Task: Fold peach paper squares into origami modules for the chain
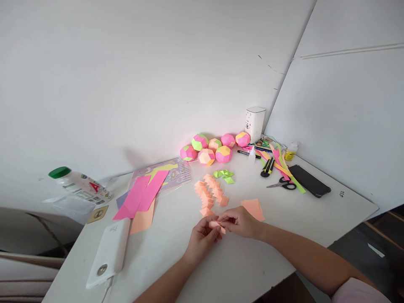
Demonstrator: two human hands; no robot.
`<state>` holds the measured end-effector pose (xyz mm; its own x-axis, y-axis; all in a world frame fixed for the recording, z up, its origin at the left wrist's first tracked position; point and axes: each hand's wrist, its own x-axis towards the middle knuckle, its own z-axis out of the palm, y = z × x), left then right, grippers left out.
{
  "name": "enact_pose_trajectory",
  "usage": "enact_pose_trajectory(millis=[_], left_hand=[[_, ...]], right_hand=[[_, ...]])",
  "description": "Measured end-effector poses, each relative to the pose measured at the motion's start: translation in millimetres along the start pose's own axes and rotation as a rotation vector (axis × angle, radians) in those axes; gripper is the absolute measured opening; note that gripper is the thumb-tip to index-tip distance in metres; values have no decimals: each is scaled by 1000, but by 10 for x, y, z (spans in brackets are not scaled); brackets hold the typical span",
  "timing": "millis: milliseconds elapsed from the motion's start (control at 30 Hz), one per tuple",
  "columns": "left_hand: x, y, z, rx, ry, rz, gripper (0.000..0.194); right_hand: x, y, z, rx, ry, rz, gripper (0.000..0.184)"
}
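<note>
A small folded piece of peach paper [217,226] is held between both hands near the front of the table. My left hand [203,235] grips it from the left, thumb on top. From the right, my right hand [238,221] pinches its upper edge with the fingertips. Just beyond lie two rows of folded peach paper pieces [205,195], with several folded green pieces [225,174] behind them. Flat peach paper sheets [253,209] lie beside my right hand, partly covered by it.
Several multicoloured paper balls [206,157] stand against the wall. Scissors [282,184], a utility knife [267,167], a black phone [309,181] and paper strips [280,162] lie at right. Pink sheets [134,197], a power bank [110,250] and a green-capped bottle [80,185] are at left.
</note>
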<state>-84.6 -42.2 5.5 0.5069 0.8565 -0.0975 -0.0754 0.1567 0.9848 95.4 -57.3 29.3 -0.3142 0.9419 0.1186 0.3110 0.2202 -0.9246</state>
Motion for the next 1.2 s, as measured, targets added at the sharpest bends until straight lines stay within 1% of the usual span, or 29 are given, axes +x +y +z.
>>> enact_pose_trajectory(millis=[200,367,433,533,700,900,1067,1200], left_hand=[[15,-35,-8,0,41,18,26],[21,0,21,34,33,36,24],[18,17,33,56,32,58,24],[11,23,37,94,44,51,25],[6,8,26,108,74,9,27],[14,3,13,90,49,36,26],[23,4,7,80,41,27,27],[36,13,12,50,48,1,26]], right_hand=[[-5,-49,25,-47,-1,-33,24],[-10,-37,61,-161,25,-64,19],[-8,-37,66,-178,20,-73,22],[0,-38,60,-166,31,-67,26],[11,-14,54,-123,46,-36,23],[17,19,67,-70,39,-14,20],[21,45,69,-51,31,37,22],[29,77,53,-66,17,48,21]])
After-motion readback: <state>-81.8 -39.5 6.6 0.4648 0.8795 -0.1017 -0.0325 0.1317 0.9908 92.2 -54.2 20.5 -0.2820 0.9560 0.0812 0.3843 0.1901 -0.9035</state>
